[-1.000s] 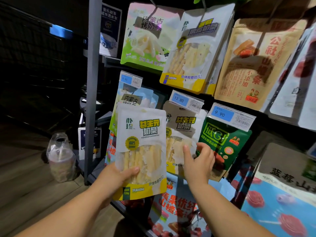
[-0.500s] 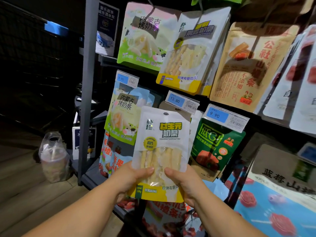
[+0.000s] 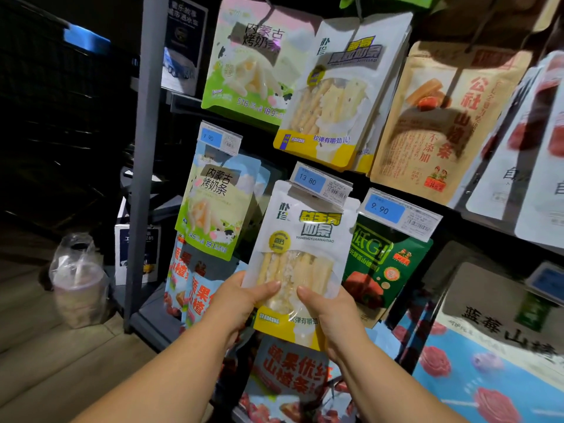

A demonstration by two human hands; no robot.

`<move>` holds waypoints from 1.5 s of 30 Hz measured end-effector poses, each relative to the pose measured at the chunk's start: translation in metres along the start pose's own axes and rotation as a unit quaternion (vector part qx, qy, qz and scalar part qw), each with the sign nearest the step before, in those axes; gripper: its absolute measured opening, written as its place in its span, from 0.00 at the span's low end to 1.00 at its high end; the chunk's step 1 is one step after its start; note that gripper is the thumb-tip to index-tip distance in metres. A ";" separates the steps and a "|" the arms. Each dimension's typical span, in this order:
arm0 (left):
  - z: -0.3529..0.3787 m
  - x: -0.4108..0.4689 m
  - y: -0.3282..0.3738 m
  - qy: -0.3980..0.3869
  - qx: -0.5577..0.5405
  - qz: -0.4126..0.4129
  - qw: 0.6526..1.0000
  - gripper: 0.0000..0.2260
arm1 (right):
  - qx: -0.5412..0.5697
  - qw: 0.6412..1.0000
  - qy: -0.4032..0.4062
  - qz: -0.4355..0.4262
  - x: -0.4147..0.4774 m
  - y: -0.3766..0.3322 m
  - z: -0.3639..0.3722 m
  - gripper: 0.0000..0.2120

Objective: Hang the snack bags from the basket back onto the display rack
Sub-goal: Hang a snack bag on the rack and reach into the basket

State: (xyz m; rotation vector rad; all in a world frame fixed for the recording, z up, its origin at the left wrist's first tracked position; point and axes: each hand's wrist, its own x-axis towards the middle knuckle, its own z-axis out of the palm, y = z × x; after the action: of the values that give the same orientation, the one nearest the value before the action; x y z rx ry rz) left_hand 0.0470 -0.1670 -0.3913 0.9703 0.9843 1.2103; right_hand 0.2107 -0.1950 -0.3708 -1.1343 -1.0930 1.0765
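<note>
Now gripped by both hands: left hand [image 3: 241, 303] and right hand [image 3: 328, 312] closed on milk-stick bag [image 3: 300, 257]. Raised toward 13.80 price tag [image 3: 320, 183] at twelve o'clock; hooking seemingly next.

The snack bag [image 3: 300, 261] is now raised and shifted rightward, so that its top edge is tucked behind the 13.80 price tag [image 3: 320, 184], where a second ago it was held lower and to the left. It is now gripped from both sides: the right hand [image 3: 331, 315], earlier placed against the hanging bags, is closed on its lower right beside the left hand [image 3: 241, 303].
</note>
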 end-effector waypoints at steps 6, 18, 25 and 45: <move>0.000 0.007 -0.007 -0.015 -0.019 -0.015 1.000 0.13 | -0.024 1.000 0.014 0.014 0.006 -0.002 0.000 0.14; 0.003 0.016 -0.020 0.016 -0.041 -0.029 0.999 0.13 | -0.055 0.995 0.071 0.044 0.023 0.003 -0.001 0.12; 0.014 0.030 -0.035 0.069 -0.041 -0.052 0.995 0.16 | -0.151 0.981 0.109 0.059 0.040 0.005 -0.007 0.18; 0.041 0.103 -0.060 0.121 0.005 -0.057 0.991 0.46 | -0.300 0.931 0.183 0.100 0.100 0.014 -0.025 0.29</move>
State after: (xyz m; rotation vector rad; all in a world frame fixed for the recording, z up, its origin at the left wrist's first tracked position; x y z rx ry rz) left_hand 0.1120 -0.0734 -0.4451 0.7746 1.2213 1.2482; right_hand 0.2480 -0.0987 -0.3776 -1.8841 -1.0434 0.6428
